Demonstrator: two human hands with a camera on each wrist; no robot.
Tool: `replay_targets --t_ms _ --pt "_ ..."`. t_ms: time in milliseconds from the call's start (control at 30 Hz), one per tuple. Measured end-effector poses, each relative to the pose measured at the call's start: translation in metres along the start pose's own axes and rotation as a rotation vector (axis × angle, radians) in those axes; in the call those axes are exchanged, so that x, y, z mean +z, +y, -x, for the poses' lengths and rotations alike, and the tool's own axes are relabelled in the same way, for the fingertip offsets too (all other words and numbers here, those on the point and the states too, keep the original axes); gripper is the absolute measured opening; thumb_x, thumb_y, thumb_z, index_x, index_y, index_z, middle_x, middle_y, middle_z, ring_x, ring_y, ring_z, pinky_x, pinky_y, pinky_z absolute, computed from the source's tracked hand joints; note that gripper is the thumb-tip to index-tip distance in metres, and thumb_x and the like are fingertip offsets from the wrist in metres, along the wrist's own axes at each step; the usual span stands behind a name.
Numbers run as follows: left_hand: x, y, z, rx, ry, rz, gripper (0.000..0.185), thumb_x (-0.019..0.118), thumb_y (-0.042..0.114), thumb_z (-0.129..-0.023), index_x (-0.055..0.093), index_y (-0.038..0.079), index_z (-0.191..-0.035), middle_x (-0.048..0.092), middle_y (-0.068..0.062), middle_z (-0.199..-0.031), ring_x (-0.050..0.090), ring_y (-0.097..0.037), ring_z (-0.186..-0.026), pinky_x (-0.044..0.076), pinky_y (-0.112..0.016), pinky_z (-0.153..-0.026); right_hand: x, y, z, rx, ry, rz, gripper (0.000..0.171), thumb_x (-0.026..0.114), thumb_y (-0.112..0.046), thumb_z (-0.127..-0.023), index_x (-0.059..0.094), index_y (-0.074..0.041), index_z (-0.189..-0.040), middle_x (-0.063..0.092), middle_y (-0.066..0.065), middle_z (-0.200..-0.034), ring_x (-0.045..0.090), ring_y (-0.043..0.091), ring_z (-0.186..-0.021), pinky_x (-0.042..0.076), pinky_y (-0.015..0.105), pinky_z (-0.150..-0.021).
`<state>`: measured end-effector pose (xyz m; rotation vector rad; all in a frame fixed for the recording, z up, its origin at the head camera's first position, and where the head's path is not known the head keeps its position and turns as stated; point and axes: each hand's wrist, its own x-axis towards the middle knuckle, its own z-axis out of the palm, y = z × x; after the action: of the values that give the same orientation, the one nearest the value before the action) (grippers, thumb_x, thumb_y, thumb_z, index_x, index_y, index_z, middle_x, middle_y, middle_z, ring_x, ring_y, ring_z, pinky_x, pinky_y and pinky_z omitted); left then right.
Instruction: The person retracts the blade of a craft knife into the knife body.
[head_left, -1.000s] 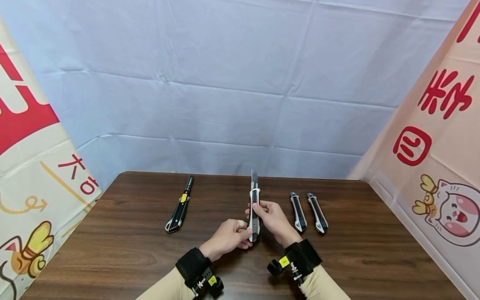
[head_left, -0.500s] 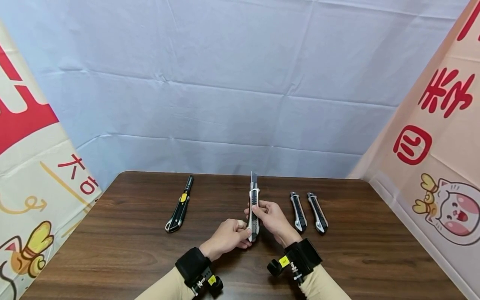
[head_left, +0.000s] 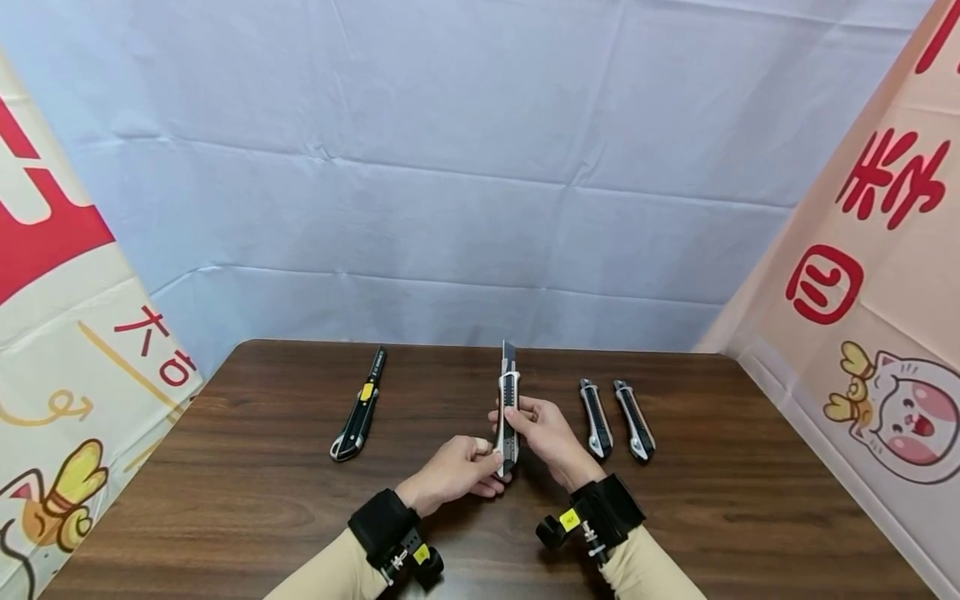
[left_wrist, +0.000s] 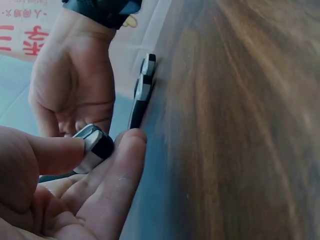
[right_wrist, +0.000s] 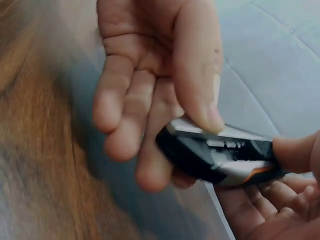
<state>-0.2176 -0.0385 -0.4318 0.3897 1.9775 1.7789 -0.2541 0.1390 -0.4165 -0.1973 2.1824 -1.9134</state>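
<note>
Between both hands is a black-and-silver utility knife (head_left: 509, 392), held above the table with its blade extended and pointing away from me. My left hand (head_left: 453, 473) pinches the knife's near end between thumb and fingers. My right hand (head_left: 551, 437) grips the handle about halfway along, thumb on top. The right wrist view shows the left thumb pressing the butt of the utility knife (right_wrist: 200, 155), with an orange line along its side. Seen from the left wrist, the butt end of the knife (left_wrist: 96, 149) is squared; its blade is hidden there.
Two similar utility knives (head_left: 596, 421) (head_left: 634, 423) with no blade showing lie side by side to the right. A black utility knife (head_left: 360, 412) with a yellow slider lies at the left. The brown wooden table (head_left: 225, 508) meets a pale cloth backdrop (head_left: 450, 167).
The head view has shifted slightly, so the table appears a little higher. Both hands keep their hold on the knife, with barely any movement.
</note>
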Motion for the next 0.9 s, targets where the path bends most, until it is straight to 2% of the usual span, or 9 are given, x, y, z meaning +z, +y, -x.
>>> replay_targets --t_ms 167,300,700,900 --pt "0.0012 -0.0003 -0.0011 0.018 -0.001 0.008 0.025 0.051 0.013 -0.101 0.064 -0.007 -0.112 0.072 -0.023 -0.1 0.071 -0.02 -0.086 0.061 -0.03 -0.079 -0.0028 0.0019 -0.0016 0.0 -0.02 -0.049 0.043 0.05 -0.025 -0.103 0.053 0.005 -0.134 0.071 0.013 -0.113 0.067 0.015 -0.101 0.056 0.026 -0.083" --pt "0.0033 -0.0001 -0.0003 0.028 0.004 0.006 0.026 0.051 0.013 -0.102 0.064 -0.007 -0.111 0.072 -0.024 -0.1 0.072 -0.025 -0.088 0.061 -0.031 -0.079 -0.0042 0.0037 -0.001 0.005 -0.033 -0.037 0.046 0.05 -0.03 -0.103 0.055 0.007 -0.129 0.072 0.009 -0.107 0.067 0.011 -0.096 0.055 0.025 -0.081" --pt "0.0065 0.001 0.0004 0.036 0.032 -0.013 0.025 0.051 0.013 -0.101 0.065 -0.007 -0.107 0.072 -0.024 -0.095 0.072 -0.026 -0.085 0.061 -0.032 -0.074 0.0001 0.004 -0.0011 -0.021 -0.002 0.072 0.042 0.05 -0.027 -0.103 0.057 0.009 -0.125 0.072 0.017 -0.107 0.065 0.008 -0.091 0.05 0.02 -0.079" --pt "0.0059 -0.0008 -0.0003 0.037 0.039 -0.029 0.024 0.052 0.012 -0.1 0.066 -0.007 -0.104 0.073 -0.022 -0.091 0.072 -0.022 -0.081 0.061 -0.031 -0.072 0.0009 0.0035 -0.0008 -0.029 -0.014 0.086 0.041 0.05 -0.024 -0.103 0.057 0.009 -0.125 0.071 0.022 -0.11 0.065 0.009 -0.093 0.05 0.019 -0.08"
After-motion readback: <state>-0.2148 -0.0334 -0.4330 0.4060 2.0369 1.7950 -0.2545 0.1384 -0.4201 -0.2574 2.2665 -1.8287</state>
